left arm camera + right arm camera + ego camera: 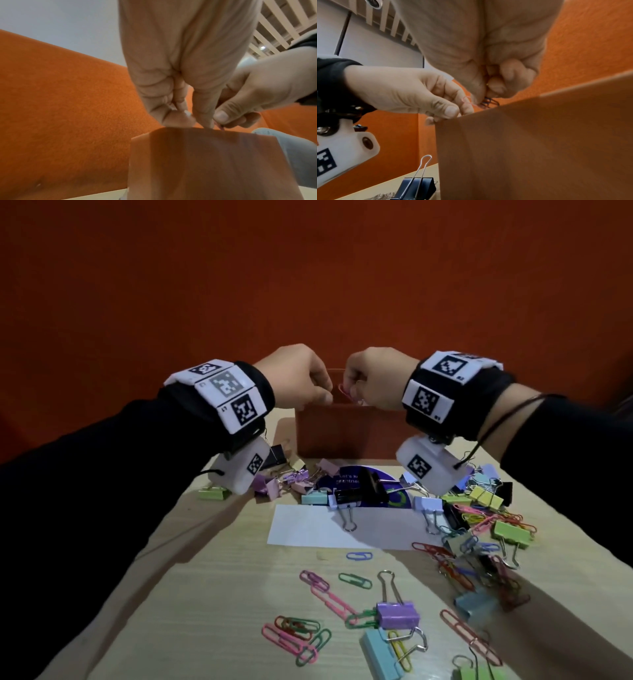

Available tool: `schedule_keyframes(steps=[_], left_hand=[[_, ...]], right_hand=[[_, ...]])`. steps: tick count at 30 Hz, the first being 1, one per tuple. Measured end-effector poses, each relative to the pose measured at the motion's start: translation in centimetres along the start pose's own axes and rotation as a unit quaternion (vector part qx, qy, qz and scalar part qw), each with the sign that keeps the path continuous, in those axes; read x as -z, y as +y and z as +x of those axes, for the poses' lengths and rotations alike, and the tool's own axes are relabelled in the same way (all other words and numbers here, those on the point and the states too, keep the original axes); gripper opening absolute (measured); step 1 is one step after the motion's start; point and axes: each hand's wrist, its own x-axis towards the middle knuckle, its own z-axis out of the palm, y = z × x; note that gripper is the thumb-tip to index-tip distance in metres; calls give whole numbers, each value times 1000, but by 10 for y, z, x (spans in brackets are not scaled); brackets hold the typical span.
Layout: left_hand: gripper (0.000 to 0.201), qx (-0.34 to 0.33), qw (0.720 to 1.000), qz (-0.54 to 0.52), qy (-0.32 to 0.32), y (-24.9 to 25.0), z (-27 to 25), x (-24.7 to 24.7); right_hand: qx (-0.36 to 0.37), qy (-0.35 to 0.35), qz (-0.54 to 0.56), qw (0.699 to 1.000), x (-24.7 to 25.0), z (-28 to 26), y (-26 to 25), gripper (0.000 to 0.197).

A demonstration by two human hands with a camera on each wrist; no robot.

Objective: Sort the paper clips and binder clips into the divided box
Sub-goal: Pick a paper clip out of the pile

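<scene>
Paper clips point(488, 102), a small bunch, were pinched in the curled fingers of the right hand point(375, 380) just above the rim of the brown divided box point(346, 429). The left hand point(296, 376), close beside it over the box, pinched a pink paper clip point(343, 392). More paper clips and binder clips point(397, 613) lay scattered across the tabletop point(219, 570).

The box point(346, 433) hides its compartments; the right hand point(373, 381) holds perhaps several clips, blurred.
</scene>
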Motion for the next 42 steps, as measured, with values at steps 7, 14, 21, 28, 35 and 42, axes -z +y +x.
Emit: schedule_keyframes(steps=[7, 14, 21, 28, 35, 42], left_hand=[[25, -28, 999, 14, 43, 7, -26, -1], [5, -142, 968, 27, -204, 27, -99, -24], [31, -185, 941, 116, -258, 33, -134, -42], [15, -207, 937, 160, -233, 38, -140, -47], [10, -202, 937, 143, -248, 36, -137, -48], [6, -150, 949, 95, -259, 28, -130, -45]], right_hand=[[35, 45, 48, 997, -1, -4, 9, 27], [132, -100, -38, 985, -7, -79, -12, 8], [132, -257, -68, 955, -34, -122, -34, 42], [161, -233, -90, 955, -46, -116, -43, 37], [176, -234, -108, 950, -48, -111, -49, 17], [194, -228, -114, 947, -50, -114, -50, 12]])
